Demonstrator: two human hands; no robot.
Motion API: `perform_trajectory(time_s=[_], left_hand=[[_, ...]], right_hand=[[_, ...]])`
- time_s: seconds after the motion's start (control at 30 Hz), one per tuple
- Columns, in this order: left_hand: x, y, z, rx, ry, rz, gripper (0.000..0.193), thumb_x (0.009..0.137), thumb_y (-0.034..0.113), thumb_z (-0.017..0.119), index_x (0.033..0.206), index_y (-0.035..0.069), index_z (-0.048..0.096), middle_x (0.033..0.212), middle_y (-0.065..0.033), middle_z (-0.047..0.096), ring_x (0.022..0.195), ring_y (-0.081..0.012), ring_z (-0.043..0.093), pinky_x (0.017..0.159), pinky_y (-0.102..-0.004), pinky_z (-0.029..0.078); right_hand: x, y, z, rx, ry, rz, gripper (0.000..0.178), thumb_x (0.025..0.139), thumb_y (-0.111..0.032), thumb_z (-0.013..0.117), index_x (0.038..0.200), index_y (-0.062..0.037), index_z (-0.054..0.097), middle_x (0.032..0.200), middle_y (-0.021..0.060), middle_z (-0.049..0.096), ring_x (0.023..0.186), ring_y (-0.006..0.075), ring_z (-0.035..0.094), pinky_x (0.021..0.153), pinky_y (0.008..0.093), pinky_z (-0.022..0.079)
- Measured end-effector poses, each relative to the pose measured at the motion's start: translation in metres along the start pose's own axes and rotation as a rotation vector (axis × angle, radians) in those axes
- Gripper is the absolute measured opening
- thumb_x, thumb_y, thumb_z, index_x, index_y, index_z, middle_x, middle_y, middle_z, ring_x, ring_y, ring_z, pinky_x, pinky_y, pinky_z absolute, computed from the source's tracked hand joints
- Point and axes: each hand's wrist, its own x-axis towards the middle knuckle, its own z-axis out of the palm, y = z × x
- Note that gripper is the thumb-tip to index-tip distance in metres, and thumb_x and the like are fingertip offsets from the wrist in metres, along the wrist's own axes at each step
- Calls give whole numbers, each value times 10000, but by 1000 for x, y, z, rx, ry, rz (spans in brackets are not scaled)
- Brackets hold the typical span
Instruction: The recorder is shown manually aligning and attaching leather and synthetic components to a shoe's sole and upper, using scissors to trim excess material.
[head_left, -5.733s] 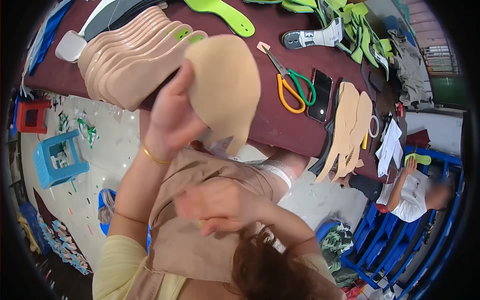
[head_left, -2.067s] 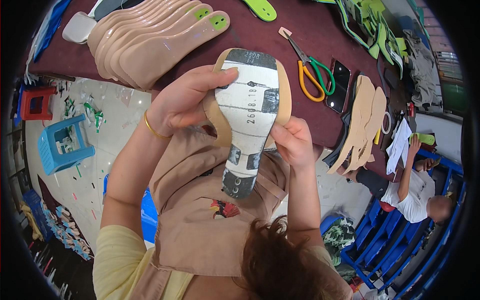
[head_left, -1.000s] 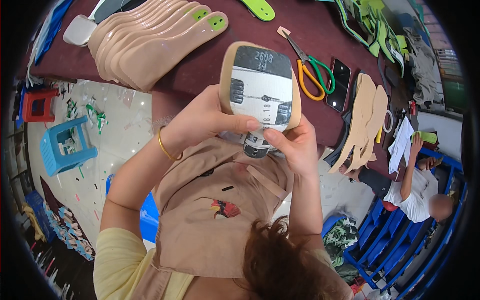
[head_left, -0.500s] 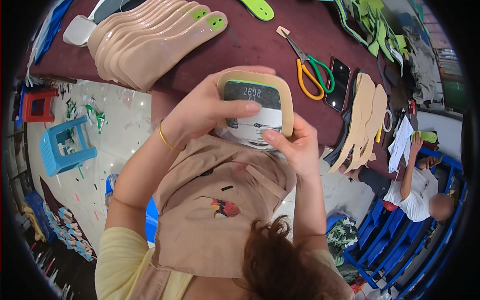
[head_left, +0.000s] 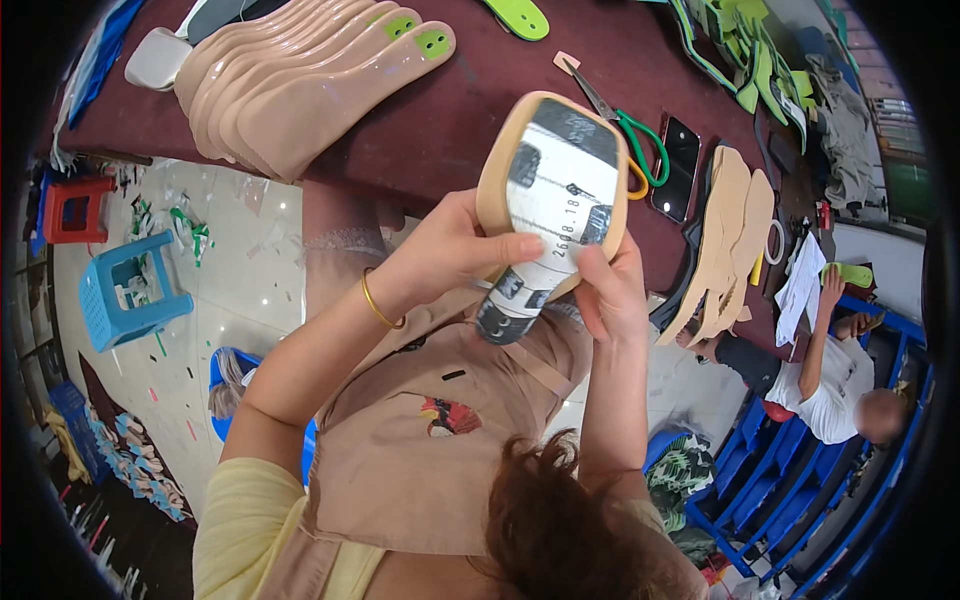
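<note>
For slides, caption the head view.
Both hands hold a patterned insole against a beige piece by a maroon table.

2 bare forearms converge. Left hand and right hand are curled in a grip, thumb tips just apart.

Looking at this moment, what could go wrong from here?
Unless bonded, the insole might shift on the tan sheet between left hand and right hand.
The scissors lie by the phone; a careless grab might scratch it.
The tan stack reaches the near edge of the table, so a bump might drop pieces.
</note>
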Motion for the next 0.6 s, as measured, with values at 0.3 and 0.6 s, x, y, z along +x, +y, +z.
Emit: perform_trajectory(time_s=[0.3, 0.6], left_hand=[[-1, 3, 3, -4, 31, 23, 385, 827, 125, 697, 1167, -8, 576, 1101, -73, 640, 989, -126, 598, 851, -292, 491], [2, -5, -8, -324, 47, -34, 363, 916, 179, 584, 1228, 5, 521, 1140, -86, 623, 1022, -161, 610, 895, -318, 489]], right_hand=[[2, 3, -2, -105, -21, 40, 396, 799, -66, 725, 1149, 12, 558, 1072, 96, 646, 949, 146, 615, 839, 293, 493], [2, 4, -16, -57, -110, 106, 366, 927, -193, 585, 1210, 33, 525, 1141, 83, 618, 1038, 120, 573, 904, 280, 443]])
